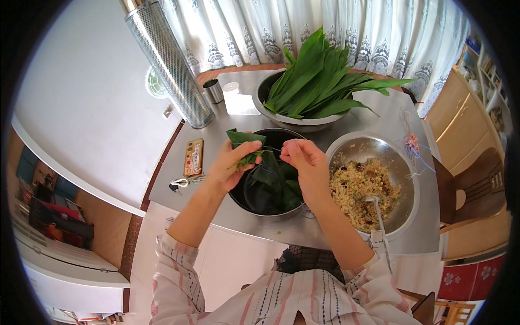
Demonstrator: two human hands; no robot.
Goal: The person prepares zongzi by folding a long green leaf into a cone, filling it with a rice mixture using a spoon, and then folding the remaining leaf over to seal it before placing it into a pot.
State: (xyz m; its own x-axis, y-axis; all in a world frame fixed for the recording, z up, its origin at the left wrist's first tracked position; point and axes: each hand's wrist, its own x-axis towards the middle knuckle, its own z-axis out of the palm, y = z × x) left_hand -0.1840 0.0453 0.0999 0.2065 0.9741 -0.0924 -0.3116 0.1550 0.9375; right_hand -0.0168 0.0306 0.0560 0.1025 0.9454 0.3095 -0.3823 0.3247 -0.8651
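My left hand grips a leaf-wrapped rice dumpling, its green leaf folded over. A blue string runs from the dumpling to my right hand, whose fingertips pinch it. Both hands are above a dark-lined pot, where several wrapped dumplings lie. To the right, a steel bowl holds a grain filling with darker bits mixed in, and a long-handled spoon leans out of it. Long green leaves fill a second metal bowl behind the pot.
A tall patterned metal cylinder stands at the back left of the metal table, near a steel cup. Left of the pot are a phone and keys on a cord. Bundled strings lie at the right edge, beside a wooden chair.
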